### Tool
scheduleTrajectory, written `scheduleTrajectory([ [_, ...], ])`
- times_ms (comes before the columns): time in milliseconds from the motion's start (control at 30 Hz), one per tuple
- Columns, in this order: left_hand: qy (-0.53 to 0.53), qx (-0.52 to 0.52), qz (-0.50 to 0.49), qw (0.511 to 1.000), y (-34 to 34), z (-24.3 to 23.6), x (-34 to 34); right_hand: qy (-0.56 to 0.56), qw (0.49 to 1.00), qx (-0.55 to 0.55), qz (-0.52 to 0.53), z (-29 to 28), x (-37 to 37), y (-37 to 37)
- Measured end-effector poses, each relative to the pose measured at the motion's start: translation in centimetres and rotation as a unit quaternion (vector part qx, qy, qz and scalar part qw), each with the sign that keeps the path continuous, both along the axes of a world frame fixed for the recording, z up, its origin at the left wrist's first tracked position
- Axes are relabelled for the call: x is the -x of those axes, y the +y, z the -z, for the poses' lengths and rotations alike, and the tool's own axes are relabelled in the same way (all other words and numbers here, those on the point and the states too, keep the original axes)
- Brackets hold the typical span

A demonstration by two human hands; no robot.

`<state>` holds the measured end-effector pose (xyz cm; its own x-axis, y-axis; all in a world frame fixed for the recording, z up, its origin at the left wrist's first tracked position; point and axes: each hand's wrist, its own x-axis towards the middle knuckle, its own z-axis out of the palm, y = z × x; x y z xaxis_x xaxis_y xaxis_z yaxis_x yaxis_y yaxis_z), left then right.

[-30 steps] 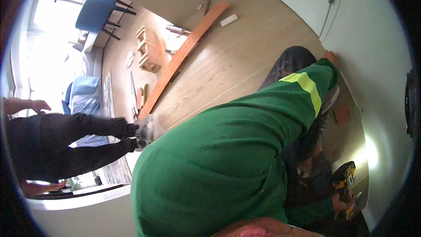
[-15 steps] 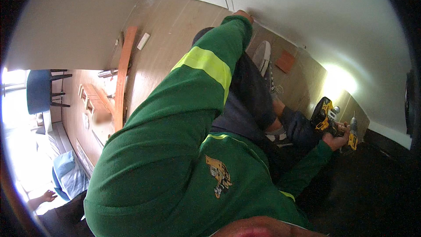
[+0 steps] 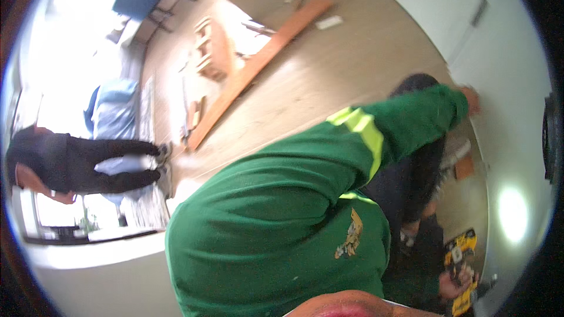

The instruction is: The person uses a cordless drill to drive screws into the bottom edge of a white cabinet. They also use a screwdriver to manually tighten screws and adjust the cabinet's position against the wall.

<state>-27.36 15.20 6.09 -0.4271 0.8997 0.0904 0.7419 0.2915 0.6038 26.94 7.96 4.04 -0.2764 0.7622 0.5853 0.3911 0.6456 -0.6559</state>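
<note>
A white wall [image 3: 514, 158] is rising along three o'clock, a person [image 3: 88, 155] in dark clothes is standing at nine, and a long orange-brown plank [image 3: 276, 53] is lying toward twelve. A yellow-and-black cordless drill [image 3: 461, 245] is sitting at four o'clock, the right hand [image 3: 453, 285] grasping it. Near three, the blurred left hand [image 3: 472, 101] is reaching to the wall, its grip impossible to tell.

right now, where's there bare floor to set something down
The widest bare patch is the wooden floor between the orange plank and the left sleeve. A narrower strip lies beside the white wall, between the reddish square and the yellow-and-black tool in the right hand. It's crowded on the plank's far side, around the wooden rack.
</note>
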Motion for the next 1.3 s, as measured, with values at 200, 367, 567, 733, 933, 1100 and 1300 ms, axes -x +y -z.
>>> scheduleTrajectory([
  [200, -0.373, -0.233, 0.130, 0.889, -25.4, -16.5, -1.4, 0.148, 0.850, 0.501, -0.066, -7.1, 18.6, 1.4],
  [367, -0.581, -0.347, 0.022, 0.736, -26.2, -15.6, 1.6, 0.088, 0.821, 0.550, -0.123, -9.6, 24.0, 3.1],
  [567, -0.482, -0.517, -0.317, 0.632, -24.3, -14.8, 10.5, -0.128, 0.912, 0.366, -0.135, -13.4, 33.2, 0.5],
  [733, -0.200, -0.507, -0.323, 0.774, -23.6, -13.8, 21.9, -0.333, 0.925, 0.102, -0.150, -9.7, 50.3, -4.4],
  [933, -0.239, -0.436, -0.161, 0.852, -13.9, -12.2, 23.5, -0.407, 0.887, 0.045, -0.213, -4.0, 56.3, -3.7],
  [1100, -0.275, -0.397, -0.075, 0.872, -13.2, -7.4, 25.8, -0.447, 0.874, 0.062, -0.181, -3.3, 58.5, -5.8],
  [1300, -0.344, -0.332, -0.155, 0.865, -12.1, -3.2, 27.9, -0.483, 0.869, -0.006, -0.110, 0.1, 58.4, -2.6],
])
